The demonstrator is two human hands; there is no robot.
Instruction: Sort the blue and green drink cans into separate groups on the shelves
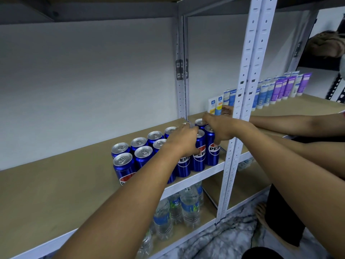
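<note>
Two hands on blue cans (141,156), shelf (61,182).
Left hand (183,140) grips a can; right hand (219,128), at 3 o'clock, grips another.

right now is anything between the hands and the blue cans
No. Both hands are already on the blue cans at the right end of the group: the left hand rests over can tops, the right hand grips around a can there. No green cans are visible.

Both forearms were bare, no sleeves, watch or rings showing; the left grip (183,139) and right grip (219,128) wore no gloves.
</note>
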